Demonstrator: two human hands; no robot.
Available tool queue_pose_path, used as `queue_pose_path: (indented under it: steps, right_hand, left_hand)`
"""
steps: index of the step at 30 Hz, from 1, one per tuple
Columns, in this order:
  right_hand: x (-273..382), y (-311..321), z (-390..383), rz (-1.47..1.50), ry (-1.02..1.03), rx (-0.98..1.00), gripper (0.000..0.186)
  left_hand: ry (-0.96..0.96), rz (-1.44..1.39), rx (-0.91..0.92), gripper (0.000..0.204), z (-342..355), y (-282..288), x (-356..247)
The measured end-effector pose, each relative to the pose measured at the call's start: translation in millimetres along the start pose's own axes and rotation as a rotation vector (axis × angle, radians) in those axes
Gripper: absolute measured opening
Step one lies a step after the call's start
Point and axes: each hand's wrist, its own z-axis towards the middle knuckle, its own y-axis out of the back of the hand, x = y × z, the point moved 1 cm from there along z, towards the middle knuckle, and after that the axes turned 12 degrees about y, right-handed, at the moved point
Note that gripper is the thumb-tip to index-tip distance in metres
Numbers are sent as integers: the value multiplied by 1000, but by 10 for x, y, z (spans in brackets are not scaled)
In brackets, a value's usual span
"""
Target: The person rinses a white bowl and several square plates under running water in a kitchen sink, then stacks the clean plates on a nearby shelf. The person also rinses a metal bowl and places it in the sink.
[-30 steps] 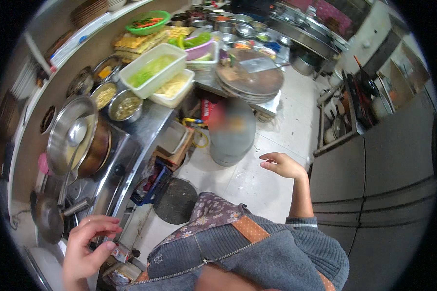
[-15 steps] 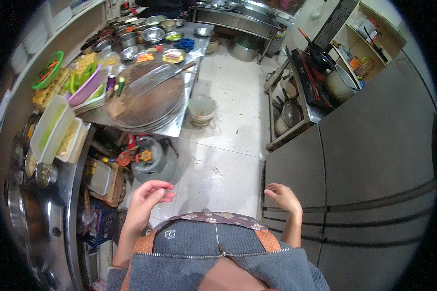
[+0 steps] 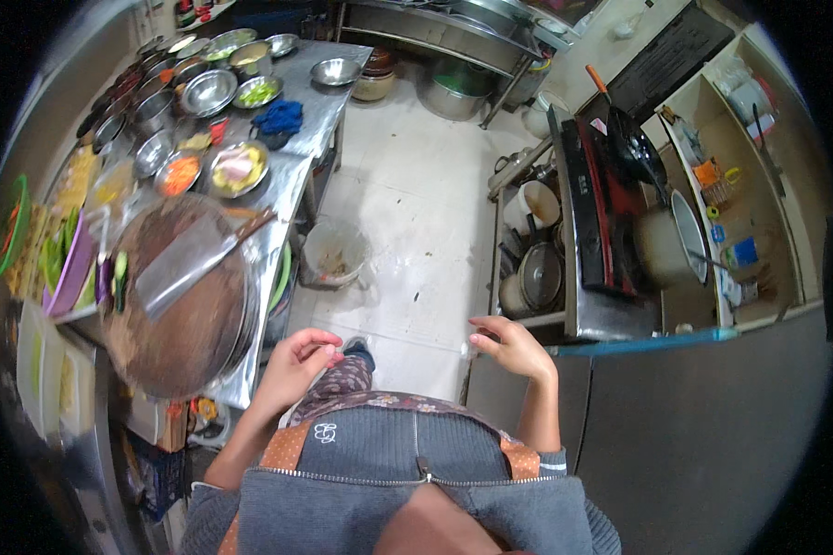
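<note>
My left hand (image 3: pixel 298 367) hangs in front of my body with loosely bent fingers apart from the thumb, holding nothing. On the other side my right hand (image 3: pixel 520 349) is also empty, its fingers stretched forward. Nearest to the left hand is a thick round wooden chopping board (image 3: pixel 139 342) on the steel table (image 3: pixel 296 176). Across the board lies a broad cleaver (image 3: pixel 183 265), its wooden handle pointing away toward the right. A dark purple eggplant (image 3: pixel 105 277) and a cut green cucumber (image 3: pixel 120 277) rest at the board's left edge.
Metal bowls of cut food, including orange shreds (image 3: pixel 178 174), and a blue cloth (image 3: pixel 279 117) crowd the table. A waste bucket (image 3: pixel 335 252) stands on the floor beside it. At right are a stove (image 3: pixel 588 199), a wok (image 3: pixel 631 148), a large pot (image 3: pixel 685 240) and a grey cabinet (image 3: pixel 666 407).
I have moved forward; the chopping board, cleaver and stove are now closer. My leg and shoe have come into view. Both hands remain empty.
</note>
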Motion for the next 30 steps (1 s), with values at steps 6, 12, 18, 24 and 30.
queue_pose_path:
  steps: [6,12,18,24,30]
  right_hand:
    - [-704,1288,808,41,-151,-229,44]
    - [-2009,2173,1437,309,-298,-380,39]
    - [-3029,3468,2931,310,-327,-481,37]
    - [-3271,5010,4919,198,-152,-355,40]
    - [-3597,6380,7053,0,78,-198,40]
  left_hand:
    - [-45,21,19,17,1755,-332,-1260]
    - [-20,162,174,17,3724,-1069,-2404]
    - [-61,262,172,16,5669,-1740,-3373]
    - [-33,194,87,17,7059,-1782,-4341]
    - [56,21,-125,19,8697,-1453,-4900]
